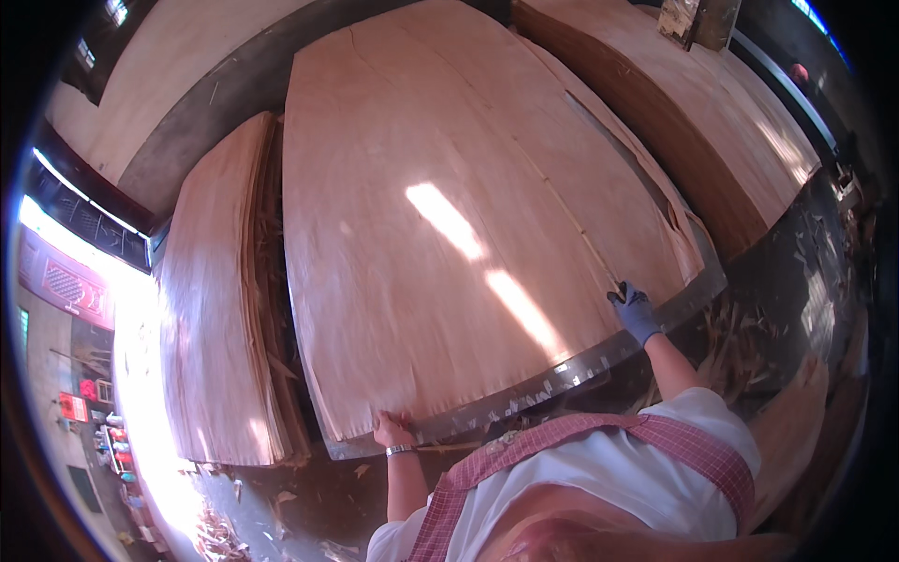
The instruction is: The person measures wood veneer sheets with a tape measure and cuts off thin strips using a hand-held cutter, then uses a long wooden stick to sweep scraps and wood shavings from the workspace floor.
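Note:
A large, thin reddish-brown wood veneer sheet (pixel 403 244) covers a broad table with a grey edge (pixel 524 398). At the sheet's near left edge, my bare left hand (pixel 393 431), a watch on its wrist, has its fingers closed on the rim. My right hand (pixel 635 314), in a blue-grey glove, grips the near end of a long thin bamboo stick (pixel 562 201). The stick lies slanting over the sheet, away and to the left. Right of it the veneer is split and torn, with a long gap (pixel 623 145) showing grey beneath.
A tall veneer stack (pixel 220 309) stands close on the left, another large stack (pixel 674 122) at the far right. Veneer scraps (pixel 740 351) litter the floor at right, with more shavings (pixel 220 534) at lower left. Bright light enters through a doorway (pixel 140 375) on the left.

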A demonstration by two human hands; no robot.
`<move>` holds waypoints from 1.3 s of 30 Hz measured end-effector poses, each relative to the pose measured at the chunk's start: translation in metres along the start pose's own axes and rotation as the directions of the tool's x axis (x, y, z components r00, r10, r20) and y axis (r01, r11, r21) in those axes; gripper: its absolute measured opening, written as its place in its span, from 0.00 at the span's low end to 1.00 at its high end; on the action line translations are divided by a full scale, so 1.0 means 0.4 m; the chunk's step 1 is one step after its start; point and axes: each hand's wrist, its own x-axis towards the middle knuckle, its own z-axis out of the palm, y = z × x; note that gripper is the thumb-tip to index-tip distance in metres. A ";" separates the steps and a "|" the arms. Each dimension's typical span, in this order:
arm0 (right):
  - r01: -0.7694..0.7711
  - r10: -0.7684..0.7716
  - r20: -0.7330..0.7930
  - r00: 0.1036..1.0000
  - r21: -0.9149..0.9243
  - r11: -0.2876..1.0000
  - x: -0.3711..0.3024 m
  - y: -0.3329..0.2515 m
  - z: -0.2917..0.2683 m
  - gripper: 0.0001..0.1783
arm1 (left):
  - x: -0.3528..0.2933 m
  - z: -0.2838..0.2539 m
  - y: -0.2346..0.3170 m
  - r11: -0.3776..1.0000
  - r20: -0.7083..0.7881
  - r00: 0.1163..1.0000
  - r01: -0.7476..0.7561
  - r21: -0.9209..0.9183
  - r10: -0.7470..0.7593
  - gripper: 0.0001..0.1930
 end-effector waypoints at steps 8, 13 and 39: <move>-0.015 0.018 0.022 1.000 -0.125 0.992 -0.167 0.134 0.020 0.22 | -0.086 0.053 0.045 0.997 -0.138 0.990 -0.014 0.073 0.024 0.13; 0.054 -0.054 -0.022 0.998 0.021 0.998 -0.007 0.126 0.045 0.22 | -0.077 0.019 0.030 0.962 0.053 0.996 -0.079 0.260 0.067 0.16; 0.075 -0.076 0.037 0.996 0.039 0.996 0.004 0.045 -0.004 0.29 | 0.030 -0.040 0.013 0.979 -0.088 0.996 -0.012 0.204 0.031 0.18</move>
